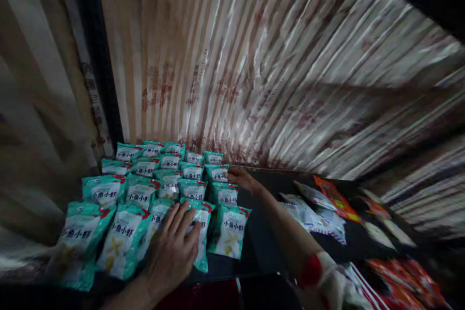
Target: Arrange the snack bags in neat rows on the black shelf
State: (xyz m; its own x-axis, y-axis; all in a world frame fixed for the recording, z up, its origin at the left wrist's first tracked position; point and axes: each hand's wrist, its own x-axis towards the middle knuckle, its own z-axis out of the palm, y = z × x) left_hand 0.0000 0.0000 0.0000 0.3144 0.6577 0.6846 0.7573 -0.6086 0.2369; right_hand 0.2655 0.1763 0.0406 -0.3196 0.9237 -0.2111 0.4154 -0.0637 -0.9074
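Note:
Rows of small teal-and-white snack bags (141,191) stand close together on a dark shelf, printed with dark characters. At the front, my left hand (174,244) lies with fingers spread and stretched over two bags, palm down. One of these is the front snack bag (202,244) under its fingertips. Farther back, my right hand (244,178) reaches in from the right, and its outstretched fingers touch the right edge of a snack bag (217,173) in the end column. That hand is slightly blurred, and neither hand is wrapped round a bag.
A pleated, plastic-like sheet (232,68) with reddish print rises behind the bags. To the right on the dark shelf (259,232) lie white packets (316,208), an orange packet (336,197) and several red-orange packets (407,278). A dark upright post (100,53) stands at the left.

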